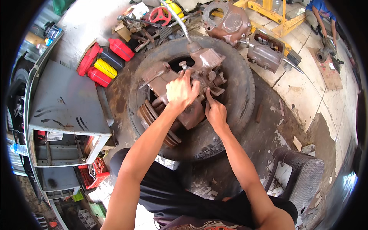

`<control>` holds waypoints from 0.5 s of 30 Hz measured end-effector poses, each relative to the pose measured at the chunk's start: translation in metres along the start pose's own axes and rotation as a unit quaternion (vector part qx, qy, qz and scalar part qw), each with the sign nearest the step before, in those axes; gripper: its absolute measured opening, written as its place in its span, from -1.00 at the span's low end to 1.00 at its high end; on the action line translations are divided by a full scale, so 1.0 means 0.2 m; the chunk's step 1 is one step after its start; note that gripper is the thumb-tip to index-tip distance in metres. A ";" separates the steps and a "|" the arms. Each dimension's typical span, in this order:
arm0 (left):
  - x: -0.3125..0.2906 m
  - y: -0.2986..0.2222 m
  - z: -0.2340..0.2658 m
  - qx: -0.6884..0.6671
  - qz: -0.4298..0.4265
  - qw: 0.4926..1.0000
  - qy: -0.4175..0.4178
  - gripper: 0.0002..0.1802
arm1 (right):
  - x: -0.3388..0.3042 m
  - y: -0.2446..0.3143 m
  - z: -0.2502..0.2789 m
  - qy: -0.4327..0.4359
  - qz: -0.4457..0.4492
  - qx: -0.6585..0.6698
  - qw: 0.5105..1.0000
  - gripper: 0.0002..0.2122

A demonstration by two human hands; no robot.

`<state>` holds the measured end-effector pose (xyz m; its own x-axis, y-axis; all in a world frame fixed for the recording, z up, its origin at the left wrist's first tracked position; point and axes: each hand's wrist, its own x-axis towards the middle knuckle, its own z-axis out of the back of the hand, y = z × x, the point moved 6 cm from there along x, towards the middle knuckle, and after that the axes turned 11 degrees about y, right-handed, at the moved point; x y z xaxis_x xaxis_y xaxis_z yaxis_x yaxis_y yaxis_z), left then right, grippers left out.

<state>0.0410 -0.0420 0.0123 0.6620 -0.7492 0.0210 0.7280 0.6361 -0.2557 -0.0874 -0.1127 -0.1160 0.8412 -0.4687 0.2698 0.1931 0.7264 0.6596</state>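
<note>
A brown cast-metal gearbox housing (191, 112) with a long bent lever (181, 23) lies across a large worn tire (239, 96). A grooved pulley (153, 124) sits on its near left side. My left hand (180, 91) rests on top of the housing, index finger stretched toward a round-headed knob (183, 64), thumb apart; nothing shows in its grip. With its index finger extended, my right hand (216, 114) touches the housing just right of the left thumb. Its other fingers curl loosely, and I see nothing held. The undersides of both hands are hidden.
Red, yellow and black plastic bottles (104, 68) and a grey metal cabinet (65, 101) stand left. A brown bell-shaped casting (228, 23) and another gearbox (265, 53) lie at far right. A dark stool (303, 182) stands near right. Another person (322, 11) handles a metal part beyond.
</note>
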 end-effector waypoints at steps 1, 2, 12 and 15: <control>0.01 -0.02 0.02 -0.005 0.005 1.000 0.007 -0.40 | -0.02 0.02 0.01 -0.002 -0.006 0.010 1.000 -0.38; 0.02 -0.02 0.04 -0.009 0.010 1.000 0.014 -0.40 | -0.06 0.04 0.01 -0.004 -0.012 0.021 1.000 -0.40; -0.02 0.01 -0.02 0.004 -0.021 0.998 -0.057 -0.40 | -0.09 0.03 -0.03 0.011 -0.013 -0.015 1.000 -0.46; 0.00 -0.04 0.03 0.000 -0.006 0.999 -0.034 -0.39 | 0.05 0.01 0.04 -0.058 0.013 0.033 0.998 -0.43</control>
<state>0.0368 -0.0456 0.0196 0.6633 -0.7429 0.0901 0.7364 0.6266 -0.2551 -0.0823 -0.1203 -0.1049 0.7810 -0.5081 0.3632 0.1359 0.7059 0.6951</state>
